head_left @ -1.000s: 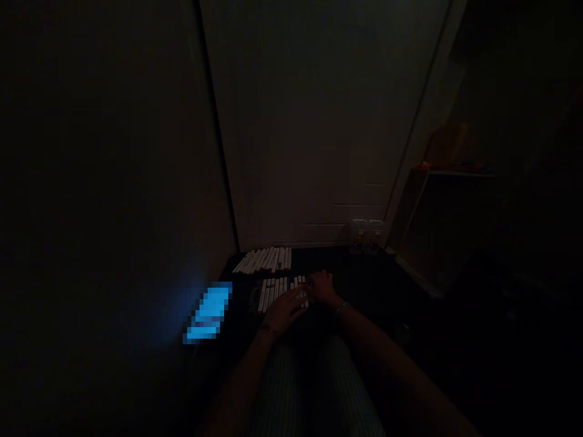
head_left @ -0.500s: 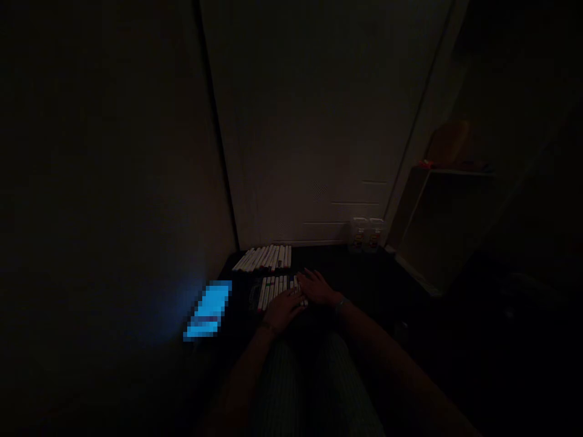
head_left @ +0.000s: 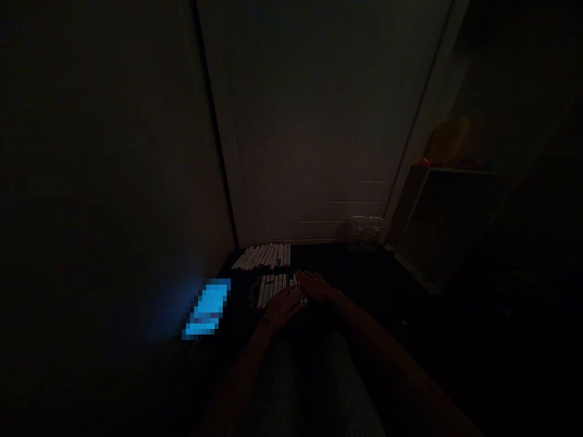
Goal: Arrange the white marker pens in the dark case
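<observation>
Head view: near row of white pens (head_left: pixel 272 290) on the dark tabletop (head_left: pixel 325 256); left hand (head_left: pixel 283 306) and right hand (head_left: pixel 317 286) over its right part, fingers extended, any grasp impossible to tell; second row (head_left: pixel 264 257) on the far side.

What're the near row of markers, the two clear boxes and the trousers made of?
Near row of markers: likely plastic; smooth, straight white barrels, gloss unclear in this dim light.
Clear boxes: probably plastic, see-through and shiny, going by bright edges; glass not ruled out.
Trousers: fabric, seemingly matte; lengthwise ribs show, fibre can't be told.
</observation>
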`<move>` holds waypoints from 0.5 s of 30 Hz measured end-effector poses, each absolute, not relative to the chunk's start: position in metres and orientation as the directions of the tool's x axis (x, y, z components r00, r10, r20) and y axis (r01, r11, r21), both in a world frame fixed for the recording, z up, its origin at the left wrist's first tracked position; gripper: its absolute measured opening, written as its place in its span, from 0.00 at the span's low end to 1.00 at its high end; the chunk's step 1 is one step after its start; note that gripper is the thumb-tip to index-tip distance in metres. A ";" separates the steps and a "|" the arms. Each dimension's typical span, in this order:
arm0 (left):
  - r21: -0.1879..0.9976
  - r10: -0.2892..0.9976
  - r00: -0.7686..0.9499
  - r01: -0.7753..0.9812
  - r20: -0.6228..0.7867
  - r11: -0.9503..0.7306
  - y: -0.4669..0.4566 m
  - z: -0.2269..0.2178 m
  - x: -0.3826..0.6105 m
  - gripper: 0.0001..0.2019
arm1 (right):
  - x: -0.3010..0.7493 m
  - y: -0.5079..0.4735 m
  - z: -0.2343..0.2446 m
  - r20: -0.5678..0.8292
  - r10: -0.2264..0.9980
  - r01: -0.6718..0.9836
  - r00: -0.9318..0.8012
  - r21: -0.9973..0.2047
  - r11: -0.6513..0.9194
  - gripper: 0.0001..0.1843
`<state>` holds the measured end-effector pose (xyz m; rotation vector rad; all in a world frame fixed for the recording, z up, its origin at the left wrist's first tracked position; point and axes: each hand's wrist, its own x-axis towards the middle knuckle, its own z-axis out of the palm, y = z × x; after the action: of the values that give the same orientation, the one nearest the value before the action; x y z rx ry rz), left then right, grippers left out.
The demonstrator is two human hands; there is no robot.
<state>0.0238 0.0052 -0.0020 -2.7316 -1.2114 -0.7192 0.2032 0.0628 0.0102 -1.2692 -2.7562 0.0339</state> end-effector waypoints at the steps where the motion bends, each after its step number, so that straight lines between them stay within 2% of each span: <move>1: 0.125 0.683 0.582 0.714 0.440 -0.689 0.005 -0.001 0.024 0.18 | 0.203 0.062 0.010 0.096 0.755 0.754 -0.649 -0.054 0.655 0.27; 11: 0.154 0.690 0.572 0.710 0.443 -0.687 0.001 0.002 0.025 0.17 | 0.202 0.061 0.009 0.158 0.750 0.758 -0.643 -0.005 0.652 0.25; 15: 0.178 0.698 0.558 0.710 0.448 -0.682 0.006 -0.004 0.026 0.17 | 0.204 0.066 0.008 0.207 0.642 0.665 -0.738 0.066 0.743 0.23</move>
<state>0.0258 0.0057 -0.0035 -2.7528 -1.2437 -0.7758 0.2038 0.0657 0.0081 -1.0481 -2.7713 -0.2028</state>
